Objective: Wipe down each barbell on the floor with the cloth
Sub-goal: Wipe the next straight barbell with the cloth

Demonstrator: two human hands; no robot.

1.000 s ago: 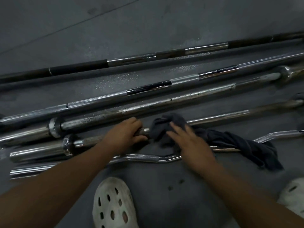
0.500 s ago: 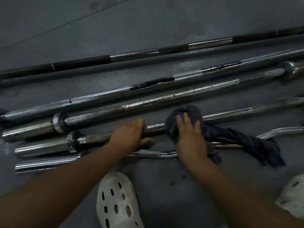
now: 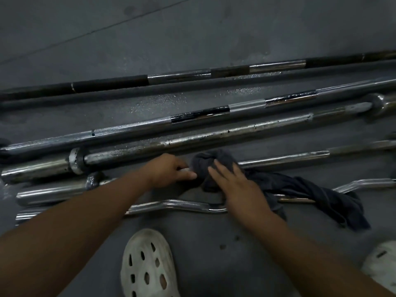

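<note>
Grey concrete floor (image 3: 192,39) underfoot: left hand (image 3: 169,170) grips the thin chrome straight barbell (image 3: 285,158), likely steadying it, while right hand (image 3: 237,185), fingers (image 3: 227,179) flat, presses the bunched dark grey cloth (image 3: 214,161) onto it.

- Thin bar (image 3: 285,158): shaft hidden from you where the cloth (image 3: 203,166) bunches over it and your left hand (image 3: 169,171) covers it.
- Curl bar (image 3: 171,205): middle lost under your right hand (image 3: 237,186) and the cloth.
- Far black bar (image 3: 107,85): both ends out of frame.
- Left shoe (image 3: 147,266) cut by bottom edge; right shoe (image 3: 383,258) by right edge.
</note>
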